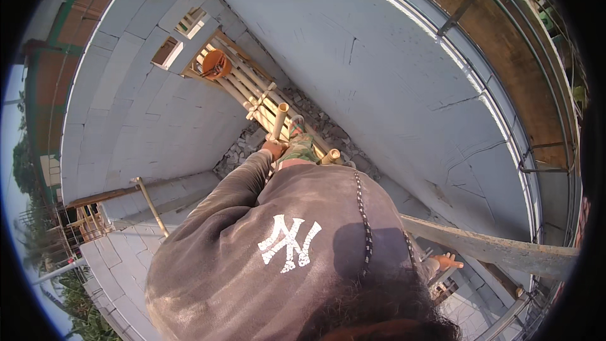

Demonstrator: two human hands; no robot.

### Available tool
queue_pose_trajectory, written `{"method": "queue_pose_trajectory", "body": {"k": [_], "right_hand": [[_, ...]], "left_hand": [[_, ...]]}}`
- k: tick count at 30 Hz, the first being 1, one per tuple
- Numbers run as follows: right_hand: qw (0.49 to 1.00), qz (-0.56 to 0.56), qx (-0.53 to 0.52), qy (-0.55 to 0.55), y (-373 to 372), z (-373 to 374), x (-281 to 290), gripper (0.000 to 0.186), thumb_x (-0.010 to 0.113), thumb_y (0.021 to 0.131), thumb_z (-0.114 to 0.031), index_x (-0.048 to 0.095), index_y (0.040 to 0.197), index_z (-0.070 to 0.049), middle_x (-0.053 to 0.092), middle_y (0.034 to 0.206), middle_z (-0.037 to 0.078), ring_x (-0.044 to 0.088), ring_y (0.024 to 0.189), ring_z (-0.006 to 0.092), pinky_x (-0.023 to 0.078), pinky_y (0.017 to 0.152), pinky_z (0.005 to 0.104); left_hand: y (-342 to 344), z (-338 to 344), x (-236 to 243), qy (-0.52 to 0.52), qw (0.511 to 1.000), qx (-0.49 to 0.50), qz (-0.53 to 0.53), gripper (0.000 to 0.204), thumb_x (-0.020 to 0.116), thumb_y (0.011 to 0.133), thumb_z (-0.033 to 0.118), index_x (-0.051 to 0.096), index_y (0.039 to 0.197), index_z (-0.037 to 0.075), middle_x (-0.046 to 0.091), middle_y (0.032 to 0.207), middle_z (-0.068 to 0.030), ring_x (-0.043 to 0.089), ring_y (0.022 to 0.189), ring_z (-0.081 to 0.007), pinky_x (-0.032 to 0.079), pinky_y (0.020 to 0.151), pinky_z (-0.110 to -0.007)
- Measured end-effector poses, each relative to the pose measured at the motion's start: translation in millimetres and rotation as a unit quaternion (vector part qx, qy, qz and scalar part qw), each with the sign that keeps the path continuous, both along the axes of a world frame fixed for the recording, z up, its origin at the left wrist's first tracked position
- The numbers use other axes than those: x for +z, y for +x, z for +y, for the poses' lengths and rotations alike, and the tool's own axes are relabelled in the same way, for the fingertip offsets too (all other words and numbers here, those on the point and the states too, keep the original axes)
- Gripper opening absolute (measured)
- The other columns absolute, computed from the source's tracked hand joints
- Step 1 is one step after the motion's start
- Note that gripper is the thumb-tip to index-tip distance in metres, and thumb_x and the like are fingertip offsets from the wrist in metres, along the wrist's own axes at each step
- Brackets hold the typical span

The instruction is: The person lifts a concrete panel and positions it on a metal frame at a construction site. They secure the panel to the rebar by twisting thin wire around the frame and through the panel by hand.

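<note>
Left hand clenched on a bamboo ladder pole top, right hand spread free beside a plank; climb seemingly nearly finished, final step left.

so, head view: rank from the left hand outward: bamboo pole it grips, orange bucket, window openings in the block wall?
From the left hand:
1. Bamboo pole, in its grip, rising just above the knuckles.
2. Orange bucket, up-left along the bamboo ladder.
3. Window openings, beyond the bucket, upper left in the block wall.
</note>
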State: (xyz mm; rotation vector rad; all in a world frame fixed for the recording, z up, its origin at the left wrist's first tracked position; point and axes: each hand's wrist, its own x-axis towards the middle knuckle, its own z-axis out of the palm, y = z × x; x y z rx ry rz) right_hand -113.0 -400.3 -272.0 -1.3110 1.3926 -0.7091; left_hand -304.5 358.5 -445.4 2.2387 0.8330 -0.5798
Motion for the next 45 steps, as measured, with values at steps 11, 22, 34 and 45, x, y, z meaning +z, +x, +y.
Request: {"method": "queue_pose_trajectory", "body": {"k": [11, 22, 34, 45], "right_hand": [[0.617, 0.467, 0.618, 0.139, 9.2, 202.2, -75.0, 0.077, 0.060, 0.100, -0.069, 0.070, 0.127, 0.003, 0.072, 0.119, 0.014, 0.067, 0.104, 0.0259, 0.051, 0.090, 0.0397], [0.439, 0.010, 0.890, -0.122, 152.0, 619.8, 72.7, 0.039, 0.074, 0.103, -0.036, 0.074, 0.095, 0.003, 0.075, 0.093, 0.012, 0.068, 0.081, 0.0206, 0.054, 0.077, 0.0371], [0.411, -0.431, 0.636, -0.491, 228.4, 917.4, 321.6, 0.026, 0.082, 0.092, -0.021, 0.075, 0.111, -0.005, 0.069, 0.121, 0.013, 0.063, 0.117, 0.0335, 0.049, 0.102, 0.0444], [0.441, -0.255, 0.594, -0.622, 250.9, 943.9, 295.6, 0.032, 0.072, 0.101, -0.031, 0.078, 0.125, -0.011, 0.076, 0.122, 0.008, 0.067, 0.119, 0.0311, 0.049, 0.105, 0.0431]], "left_hand": [[-25.4, 39.8, 15.5, -0.099, 0.980, 0.100, 0.141, 0.050, 0.065, 0.102, 0.054, 0.077, 0.127, 0.012, 0.079, 0.109, -0.0172, 0.079, 0.089, -0.0325, 0.064, 0.074, -0.046], [-3.5, 181.7, 13.9, -0.128, 0.947, 0.295, 0.023, 0.054, 0.068, 0.103, 0.051, 0.077, 0.093, -0.001, 0.075, 0.087, -0.0179, 0.068, 0.079, -0.0320, 0.051, 0.077, -0.049], [-22.7, 276.7, 8.7, -0.162, 0.883, 0.441, 0.008, 0.049, 0.071, 0.099, 0.048, 0.081, 0.110, 0.001, 0.081, 0.108, -0.0174, 0.075, 0.101, -0.0327, 0.055, 0.093, -0.042], [-104.5, 278.1, 22.9, -0.147, 0.832, 0.533, 0.050, 0.051, 0.076, 0.098, 0.048, 0.080, 0.118, 0.002, 0.080, 0.112, -0.0141, 0.075, 0.094, -0.0283, 0.055, 0.082, -0.045]]}}
